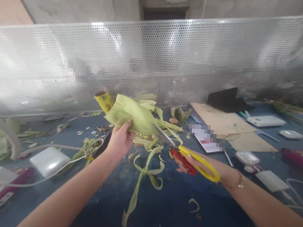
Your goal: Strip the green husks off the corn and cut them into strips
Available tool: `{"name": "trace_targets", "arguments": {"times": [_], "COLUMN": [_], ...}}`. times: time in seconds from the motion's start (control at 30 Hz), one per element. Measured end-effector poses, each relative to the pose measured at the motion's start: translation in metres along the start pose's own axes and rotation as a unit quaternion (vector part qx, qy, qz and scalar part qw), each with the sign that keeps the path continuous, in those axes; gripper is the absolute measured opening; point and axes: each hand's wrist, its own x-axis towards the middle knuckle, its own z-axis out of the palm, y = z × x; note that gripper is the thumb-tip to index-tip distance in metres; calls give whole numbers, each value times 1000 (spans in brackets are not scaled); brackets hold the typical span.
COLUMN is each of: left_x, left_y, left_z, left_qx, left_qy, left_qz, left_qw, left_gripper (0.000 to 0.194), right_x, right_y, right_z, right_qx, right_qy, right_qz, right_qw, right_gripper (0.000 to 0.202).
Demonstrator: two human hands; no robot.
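Observation:
My left hand [121,139] pinches a broad pale green leaf [132,115] by its lower edge, thumb on top, raised above the blue table. In my right hand [186,162] is a pair of scissors [198,161] with one yellow and one red handle. Their blades point left and meet the leaf's right edge. Whether they have cut into it I cannot tell. Below the hands lies a tangle of curled pale green strips [145,169]. A yellow tube [104,102] stands tilted behind the leaf, which partly hides it.
A perforated metal screen [113,63] runs along the table's back. White chargers [49,161] with cables lie at left. To the right are a phone [207,139], tan paper sheets [243,127], a black sheet [226,101] and white cases [291,134]. Leaf scraps litter the blue table [171,203].

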Motion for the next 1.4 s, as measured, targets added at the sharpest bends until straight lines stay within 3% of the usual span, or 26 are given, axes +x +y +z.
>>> {"name": "trace_targets", "arguments": {"times": [0.1,0.4,0.63,0.9,1.13,1.4], "left_x": [-1,6,8,9,4,-2], "left_y": [-2,0,0,3,3,6], "left_z": [-3,-7,-8,-6,-4,-2], "left_qx": [28,68,77,75,122,155], "left_qy": [-30,-47,-33,-9,-36,-58], "left_qz": [20,53,49,49,41,15], "left_qw": [999,995,995,996,991,986], "left_gripper": [16,28,27,25,29,27], "right_x": [1,8,11,21,5,-3], "right_y": [1,16,5,-7,-1,9], "right_z": [2,-2,8,10,6,3], "right_qx": [55,7,-59,-205,-214,-234], "right_qy": [-5,18,68,128,35,14], "right_qz": [32,47,55,171,14,-79], "right_qw": [998,999,994,955,976,969], "right_gripper": [46,48,45,37,33,50]}}
